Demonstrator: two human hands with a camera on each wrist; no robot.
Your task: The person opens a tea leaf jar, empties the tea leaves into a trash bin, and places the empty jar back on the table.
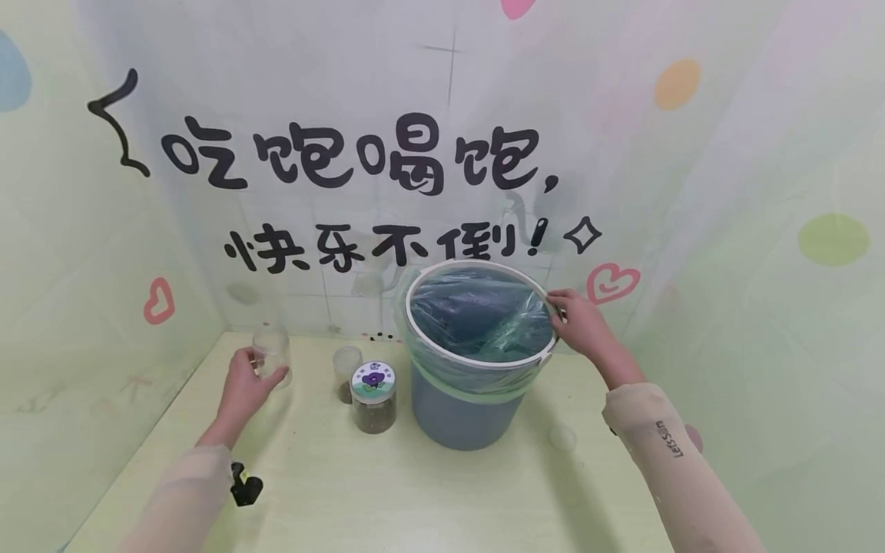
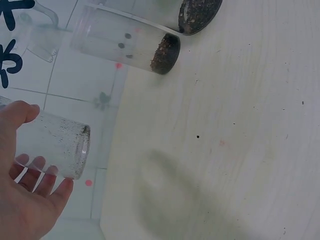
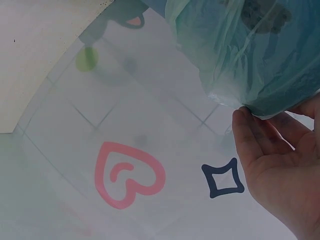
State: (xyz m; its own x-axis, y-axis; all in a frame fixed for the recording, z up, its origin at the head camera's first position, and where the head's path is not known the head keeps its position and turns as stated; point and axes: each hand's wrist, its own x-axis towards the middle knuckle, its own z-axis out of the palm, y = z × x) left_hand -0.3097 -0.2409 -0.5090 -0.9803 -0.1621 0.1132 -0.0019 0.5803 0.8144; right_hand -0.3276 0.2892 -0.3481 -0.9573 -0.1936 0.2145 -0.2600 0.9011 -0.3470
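At the left in the head view, my left hand [image 1: 242, 393] grips a clear plastic jar [image 1: 273, 347] just above the tabletop's back left. Dark specks cling inside this jar [image 2: 57, 142] in the left wrist view. My right hand [image 1: 586, 326] holds the right side of the white rim of a blue trash bin [image 1: 459, 421], fingers against its bag. A thin green bag [image 1: 484, 385] lines the bin and folds over its outside. Left of the bin stands a lidded jar [image 1: 374, 415] of dark material. A clear cylinder [image 2: 115, 40] with dark, crumbly matter at its bottom stands behind that jar.
A small, clear round object [image 1: 563, 438] lies on the pale table [image 1: 415, 499] right of the bin. Printed wall sheets [image 1: 387, 84] close off the back and both sides. A black device [image 1: 245, 485] sits at my left wrist.
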